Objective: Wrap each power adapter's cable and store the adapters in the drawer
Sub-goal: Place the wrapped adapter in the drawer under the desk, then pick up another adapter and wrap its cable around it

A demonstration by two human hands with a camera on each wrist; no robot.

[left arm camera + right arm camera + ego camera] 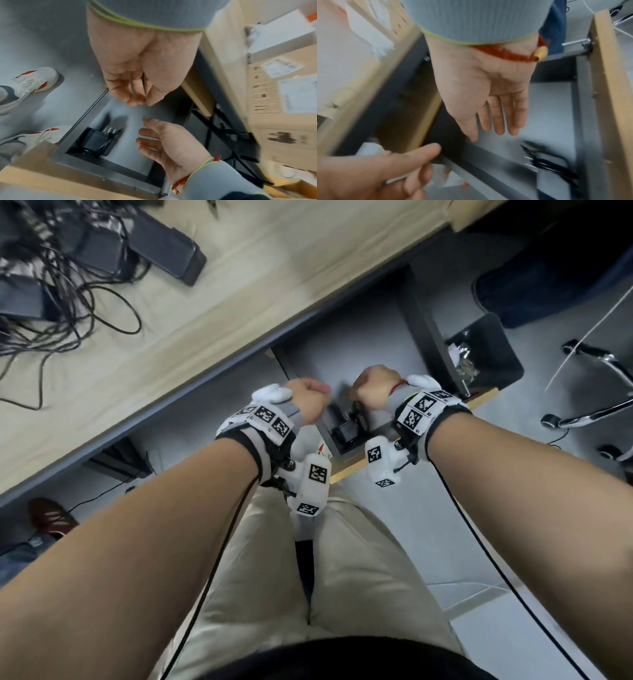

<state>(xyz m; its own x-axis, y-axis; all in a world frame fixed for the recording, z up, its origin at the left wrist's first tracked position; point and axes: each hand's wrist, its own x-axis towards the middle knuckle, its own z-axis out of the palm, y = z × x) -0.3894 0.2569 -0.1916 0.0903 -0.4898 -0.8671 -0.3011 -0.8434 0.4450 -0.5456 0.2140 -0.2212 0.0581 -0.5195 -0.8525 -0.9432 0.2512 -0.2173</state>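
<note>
An open drawer (346, 469) with a grey inside and a wood front sits under the desk. One black power adapter (348, 426) lies in it with its cable wound round it and its plug prongs showing (97, 140) (547, 165). My left hand (308, 402) hovers over the drawer's left side, fingers loosely curled and holding nothing (132, 86). My right hand (373, 387) hangs above the adapter with straight fingers, empty (491, 112). Several more black adapters (164, 251) lie in tangled cables (68, 302) at the desk's far left.
A black bin (486, 350) stands right of the drawer, and a chrome chair base (599, 409) lies further right. Cardboard boxes (283, 94) are stacked under the desk. My shoes (30, 83) are beside the drawer; another person's shoe (51, 517) is at left.
</note>
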